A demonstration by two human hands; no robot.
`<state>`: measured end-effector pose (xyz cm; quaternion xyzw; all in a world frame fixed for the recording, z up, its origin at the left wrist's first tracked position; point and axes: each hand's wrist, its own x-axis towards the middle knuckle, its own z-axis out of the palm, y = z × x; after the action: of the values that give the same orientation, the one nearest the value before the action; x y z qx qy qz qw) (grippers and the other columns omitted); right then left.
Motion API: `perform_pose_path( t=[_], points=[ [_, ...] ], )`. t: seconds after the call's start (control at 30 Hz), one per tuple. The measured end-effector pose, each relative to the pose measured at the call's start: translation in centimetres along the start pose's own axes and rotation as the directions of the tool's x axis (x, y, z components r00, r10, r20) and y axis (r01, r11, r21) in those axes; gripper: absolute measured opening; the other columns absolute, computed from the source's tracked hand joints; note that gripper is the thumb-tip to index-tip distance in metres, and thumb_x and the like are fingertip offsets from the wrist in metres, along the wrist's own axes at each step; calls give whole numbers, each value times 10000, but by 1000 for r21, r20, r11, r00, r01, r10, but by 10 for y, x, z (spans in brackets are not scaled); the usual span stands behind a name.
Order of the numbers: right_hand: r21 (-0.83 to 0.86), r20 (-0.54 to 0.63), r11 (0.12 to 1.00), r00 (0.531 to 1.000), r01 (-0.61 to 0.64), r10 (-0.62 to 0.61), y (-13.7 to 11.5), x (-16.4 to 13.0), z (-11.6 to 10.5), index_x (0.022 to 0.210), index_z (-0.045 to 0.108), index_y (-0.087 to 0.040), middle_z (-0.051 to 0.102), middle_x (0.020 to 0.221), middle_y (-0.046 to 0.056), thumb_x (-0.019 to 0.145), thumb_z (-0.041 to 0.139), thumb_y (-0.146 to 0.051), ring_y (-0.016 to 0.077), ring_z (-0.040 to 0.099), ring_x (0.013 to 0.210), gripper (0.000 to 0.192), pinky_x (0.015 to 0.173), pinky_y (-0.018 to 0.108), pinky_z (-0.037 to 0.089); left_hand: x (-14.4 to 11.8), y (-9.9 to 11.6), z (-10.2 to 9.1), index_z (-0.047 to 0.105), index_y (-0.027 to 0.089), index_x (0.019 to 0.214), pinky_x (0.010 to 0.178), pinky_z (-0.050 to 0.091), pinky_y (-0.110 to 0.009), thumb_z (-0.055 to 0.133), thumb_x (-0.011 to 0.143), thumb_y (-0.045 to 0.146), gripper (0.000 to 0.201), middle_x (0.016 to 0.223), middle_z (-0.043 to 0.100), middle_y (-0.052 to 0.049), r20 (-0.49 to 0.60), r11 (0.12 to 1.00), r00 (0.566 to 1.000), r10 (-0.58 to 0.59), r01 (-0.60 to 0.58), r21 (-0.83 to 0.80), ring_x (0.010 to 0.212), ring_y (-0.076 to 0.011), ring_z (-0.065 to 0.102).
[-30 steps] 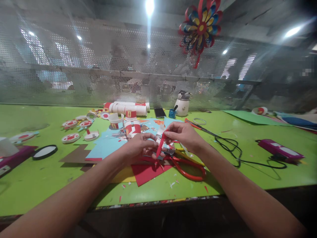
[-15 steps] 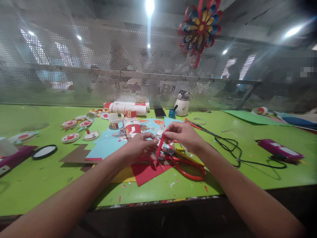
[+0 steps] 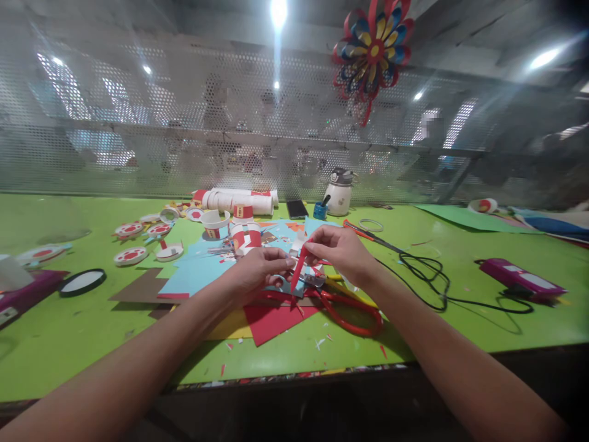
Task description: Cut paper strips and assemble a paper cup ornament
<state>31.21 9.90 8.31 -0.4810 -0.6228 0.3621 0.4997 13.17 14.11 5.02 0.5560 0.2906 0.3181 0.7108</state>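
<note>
A narrow red paper strip slants down from the pinched thumb and finger of my right hand. Just left of it, my left hand has its thumb and forefinger pressed together beside the strip; whatever is between them is too small to make out. Below both hands lie scissors with red handles, partly over a red paper sheet. Yellow handles show under my right wrist. Light blue paper spreads behind my left hand, with cut red-and-white paper cups on it.
White stacked cups lie at the back by a phone, a blue pot and a white bottle. A cord and a purple box are on the right. Decorated discs lie left. Paper scraps dot the front.
The fingers of my left hand have curled in and drawn back from the strip's lower end. My right hand keeps its pinch on the strip and has hardly moved.
</note>
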Motion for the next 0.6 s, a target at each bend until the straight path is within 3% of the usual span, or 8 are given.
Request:
perform_pose_path(
  t=[0.23,0.37,0.6],
  points=[
    [-42,-18,999,1000,24,-24,2,0,2,686,571,-176,649,589,10,701,657,-234,150,636,554,105,582,314,525,-1,1,2,630,98,726,541,388,-193,775,679,271,231,680,619,-28,11,998,1000,-20,20,-54,572,-64,531],
    [-42,-7,999,1000,27,-27,2,1,3,689,569,-178,650,582,8,705,646,-226,147,634,561,92,595,313,529,-3,3,5,614,108,715,566,423,-235,801,640,268,258,687,635,-40,-16,998,998,-59,58,-8,570,-89,553],
    [-51,-10,998,999,30,-30,4,0,5,662,560,-183,638,566,-3,698,645,-220,131,612,541,99,577,291,516,-1,1,5,598,121,703,612,455,-279,838,567,239,300,682,648,-52,-48,1000,999,-25,26,2,610,-129,594]
  ],
)
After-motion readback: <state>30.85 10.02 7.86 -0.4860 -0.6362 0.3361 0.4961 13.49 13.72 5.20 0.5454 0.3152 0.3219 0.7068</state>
